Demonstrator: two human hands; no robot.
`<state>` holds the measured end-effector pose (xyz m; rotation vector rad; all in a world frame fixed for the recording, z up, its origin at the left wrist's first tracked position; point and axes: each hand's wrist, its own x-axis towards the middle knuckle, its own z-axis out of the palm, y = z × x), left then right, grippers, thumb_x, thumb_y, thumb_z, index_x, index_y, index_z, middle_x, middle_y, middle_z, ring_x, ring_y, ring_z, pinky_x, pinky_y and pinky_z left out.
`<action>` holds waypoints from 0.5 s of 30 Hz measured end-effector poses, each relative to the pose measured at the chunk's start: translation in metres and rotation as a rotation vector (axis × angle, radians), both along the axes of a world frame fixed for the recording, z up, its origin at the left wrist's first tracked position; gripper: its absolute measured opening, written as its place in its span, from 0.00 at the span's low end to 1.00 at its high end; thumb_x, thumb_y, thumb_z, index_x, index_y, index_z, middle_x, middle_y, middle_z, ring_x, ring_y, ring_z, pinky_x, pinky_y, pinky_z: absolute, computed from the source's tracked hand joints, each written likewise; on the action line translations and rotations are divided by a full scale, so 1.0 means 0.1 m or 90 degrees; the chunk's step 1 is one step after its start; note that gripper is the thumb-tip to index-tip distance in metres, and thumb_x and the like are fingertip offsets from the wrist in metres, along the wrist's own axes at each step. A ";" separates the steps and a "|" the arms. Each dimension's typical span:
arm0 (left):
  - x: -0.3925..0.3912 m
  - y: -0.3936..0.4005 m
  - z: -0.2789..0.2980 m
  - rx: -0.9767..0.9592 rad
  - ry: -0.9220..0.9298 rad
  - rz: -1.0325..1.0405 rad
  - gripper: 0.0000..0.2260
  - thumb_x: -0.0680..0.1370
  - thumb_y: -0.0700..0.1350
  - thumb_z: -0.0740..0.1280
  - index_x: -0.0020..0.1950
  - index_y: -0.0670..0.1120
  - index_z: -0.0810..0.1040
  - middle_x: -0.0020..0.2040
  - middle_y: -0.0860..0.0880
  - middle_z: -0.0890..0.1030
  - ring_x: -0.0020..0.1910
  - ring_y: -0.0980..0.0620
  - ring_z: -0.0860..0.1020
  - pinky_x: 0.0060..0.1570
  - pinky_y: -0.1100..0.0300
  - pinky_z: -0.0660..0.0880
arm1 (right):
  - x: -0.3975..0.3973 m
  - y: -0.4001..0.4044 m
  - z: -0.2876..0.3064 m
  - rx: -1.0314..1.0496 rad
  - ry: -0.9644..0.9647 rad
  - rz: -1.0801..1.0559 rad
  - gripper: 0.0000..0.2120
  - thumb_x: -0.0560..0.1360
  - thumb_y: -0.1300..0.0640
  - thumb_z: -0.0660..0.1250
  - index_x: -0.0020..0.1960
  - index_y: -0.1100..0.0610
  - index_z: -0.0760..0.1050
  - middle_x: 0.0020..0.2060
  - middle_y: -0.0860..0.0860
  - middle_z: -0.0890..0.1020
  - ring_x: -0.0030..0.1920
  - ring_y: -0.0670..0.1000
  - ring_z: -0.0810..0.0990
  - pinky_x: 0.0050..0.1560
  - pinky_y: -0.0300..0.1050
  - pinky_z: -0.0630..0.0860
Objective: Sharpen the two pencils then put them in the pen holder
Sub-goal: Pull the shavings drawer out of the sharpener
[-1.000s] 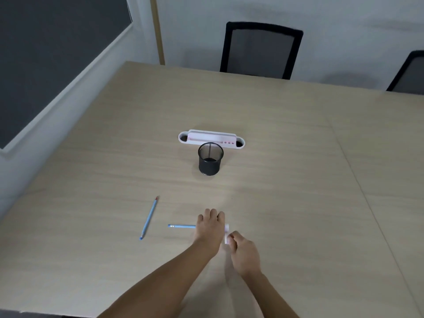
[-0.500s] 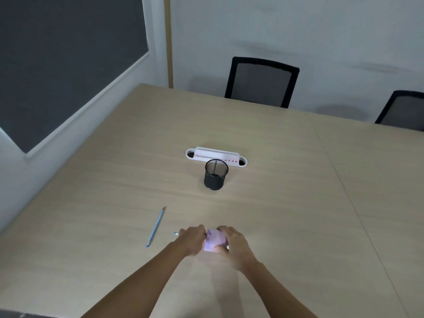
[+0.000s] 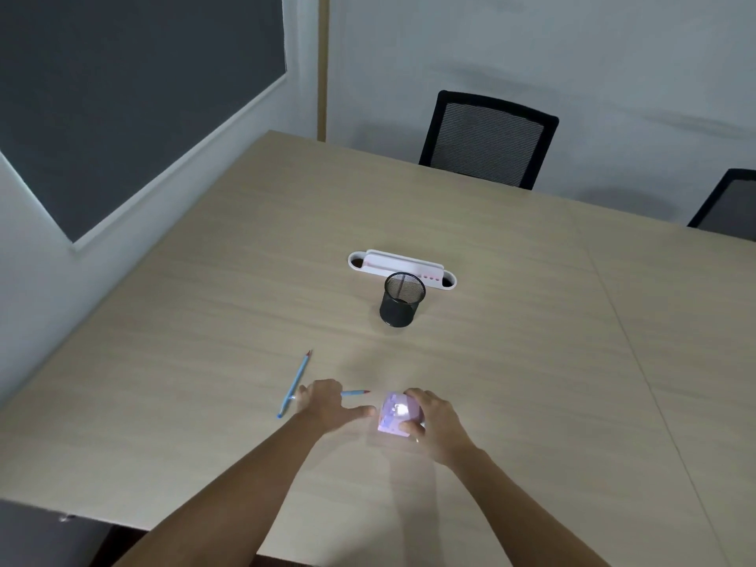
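While two pencils (image 3: 293,384) lie flat, one holder (image 3: 401,299) stands.

On the surface (image 3: 511,362), the pencil sharpener (image 3: 396,413) sits in my right grip (image 3: 433,423). Just left of it my left grip (image 3: 327,405) lies over one pencil (image 3: 356,392); the other pencil (image 3: 295,382) lies further left. Behind them stands the pen holder (image 3: 401,299), with the tray (image 3: 403,268) behind it.

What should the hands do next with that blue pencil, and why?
Probably lift the pencil under the left hand and aim its tip at the purple sharpener in the right hand's grip. The black holder looks empty, and the other pencil lies untouched.
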<state>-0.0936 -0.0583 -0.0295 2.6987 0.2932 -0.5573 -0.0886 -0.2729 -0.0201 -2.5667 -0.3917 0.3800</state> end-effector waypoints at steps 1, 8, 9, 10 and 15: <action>-0.02 0.05 -0.01 -0.011 -0.007 0.017 0.28 0.64 0.73 0.63 0.44 0.48 0.73 0.46 0.52 0.76 0.50 0.50 0.76 0.50 0.58 0.68 | 0.00 0.00 0.00 -0.003 -0.004 0.002 0.21 0.70 0.57 0.68 0.62 0.54 0.72 0.45 0.46 0.73 0.42 0.49 0.71 0.44 0.38 0.65; -0.04 0.46 -0.09 -0.094 -0.153 0.186 0.12 0.78 0.37 0.57 0.60 0.39 0.73 0.54 0.37 0.75 0.51 0.39 0.77 0.51 0.51 0.73 | -0.02 0.01 -0.03 0.006 -0.025 0.000 0.20 0.69 0.60 0.68 0.61 0.56 0.74 0.45 0.46 0.73 0.42 0.48 0.71 0.41 0.34 0.65; -0.04 0.57 -0.10 -0.108 -0.171 0.226 0.12 0.77 0.34 0.59 0.58 0.38 0.75 0.53 0.35 0.76 0.50 0.37 0.77 0.51 0.51 0.73 | -0.02 0.01 -0.03 0.007 -0.025 0.000 0.20 0.70 0.60 0.68 0.62 0.56 0.74 0.45 0.45 0.73 0.41 0.48 0.71 0.41 0.33 0.65; -0.04 0.68 -0.12 -0.124 -0.190 0.272 0.12 0.75 0.33 0.60 0.55 0.37 0.77 0.51 0.34 0.77 0.49 0.36 0.77 0.49 0.51 0.73 | -0.01 0.01 -0.03 0.007 -0.024 0.000 0.21 0.70 0.59 0.69 0.62 0.55 0.74 0.45 0.45 0.73 0.42 0.48 0.72 0.41 0.31 0.64; -0.05 0.97 -0.25 -0.166 -0.169 0.462 0.08 0.70 0.33 0.62 0.41 0.39 0.81 0.41 0.35 0.82 0.44 0.36 0.80 0.38 0.56 0.71 | -0.01 -0.01 -0.05 0.006 -0.022 -0.005 0.21 0.69 0.58 0.69 0.62 0.55 0.74 0.46 0.44 0.74 0.41 0.47 0.73 0.41 0.24 0.62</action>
